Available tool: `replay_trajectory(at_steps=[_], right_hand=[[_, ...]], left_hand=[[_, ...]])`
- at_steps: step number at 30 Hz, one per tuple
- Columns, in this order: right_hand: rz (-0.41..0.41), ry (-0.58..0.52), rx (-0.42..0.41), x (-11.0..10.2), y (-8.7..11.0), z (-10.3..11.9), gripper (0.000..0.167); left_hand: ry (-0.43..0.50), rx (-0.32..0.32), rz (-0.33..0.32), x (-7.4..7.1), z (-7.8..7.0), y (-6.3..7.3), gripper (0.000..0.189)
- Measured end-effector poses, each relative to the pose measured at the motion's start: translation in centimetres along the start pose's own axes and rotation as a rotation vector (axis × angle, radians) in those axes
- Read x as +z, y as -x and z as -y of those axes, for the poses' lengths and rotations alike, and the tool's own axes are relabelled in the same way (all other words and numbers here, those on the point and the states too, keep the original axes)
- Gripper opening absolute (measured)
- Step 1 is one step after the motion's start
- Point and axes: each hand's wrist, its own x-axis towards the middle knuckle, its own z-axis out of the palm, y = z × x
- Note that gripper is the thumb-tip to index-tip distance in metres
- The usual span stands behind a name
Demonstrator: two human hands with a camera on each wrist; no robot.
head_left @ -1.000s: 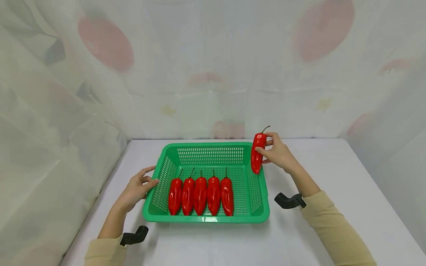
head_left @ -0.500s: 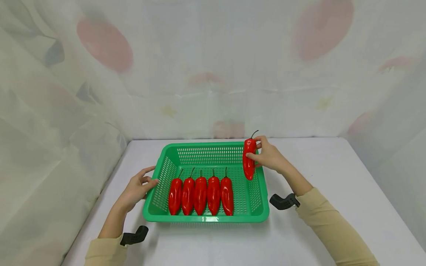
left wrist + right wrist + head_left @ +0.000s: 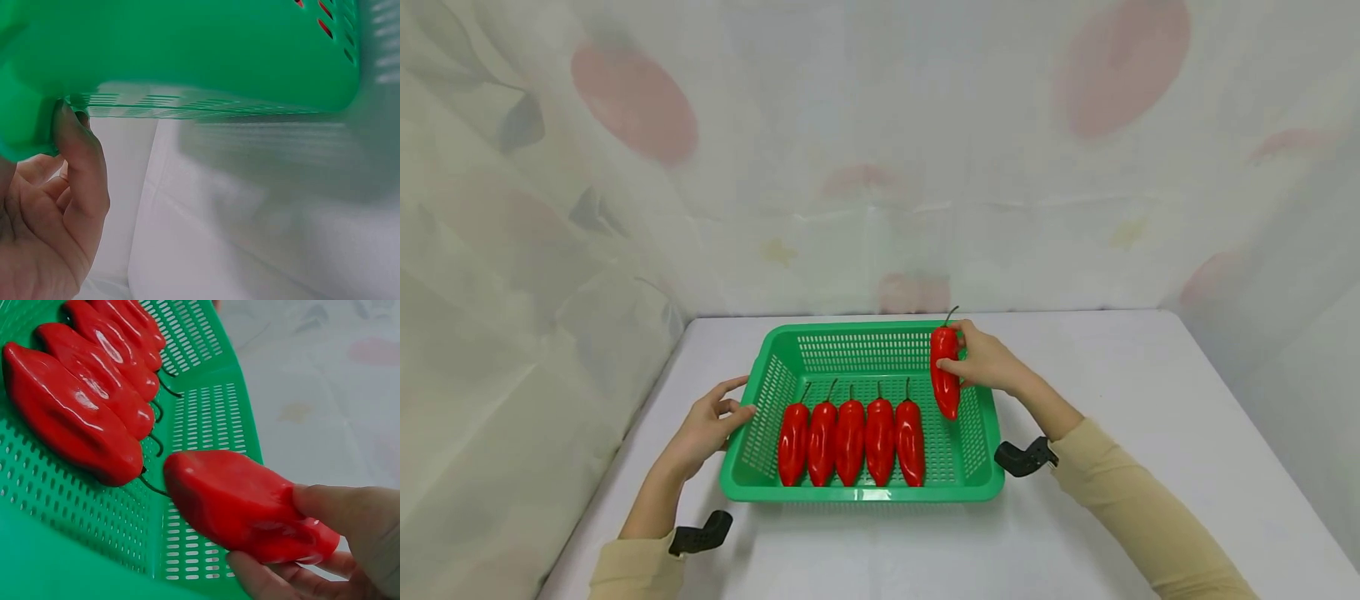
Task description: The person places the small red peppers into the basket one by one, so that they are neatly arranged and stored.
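A red chili pepper [image 3: 944, 375] hangs over the right part of a green plastic basket [image 3: 865, 494], its stem pointing up. My right hand [image 3: 990, 360] holds it between thumb and fingers, as the right wrist view also shows, where the held pepper [image 3: 237, 500] is close to the camera. Several similar red peppers [image 3: 850, 442] lie side by side in the basket, stems toward the back. At the basket's left side my left hand [image 3: 703, 425] grips the rim between thumb and fingers; from below, the left wrist view shows that hand [image 3: 56, 206] at the basket's edge.
The basket stands on a white-covered table [image 3: 1097, 375]. Bare basket floor [image 3: 942, 454] shows to the right of the row of peppers. A pale patterned sheet [image 3: 880, 208] rises behind the table and at both sides. Each wrist carries a black camera mount [image 3: 1026, 457].
My right hand has carried the pepper left and lower, from above the basket's right rim to over its inside. The left hand and the peppers in the row stay in place.
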Motion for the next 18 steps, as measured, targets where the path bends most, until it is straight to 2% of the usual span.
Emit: replay_trajectory(at_steps=[7,18], right_hand=[[0.059,0.054,0.037,0.5,-0.1,0.6,0.064],[0.055,0.223,0.091,2.6,-0.7,1.0,0.062]], left_hand=[[-0.005,0.005,0.005,0.0,0.1,-0.2,0.063],[0.010,-0.011,0.005,-0.1,0.0,-0.2,0.062]])
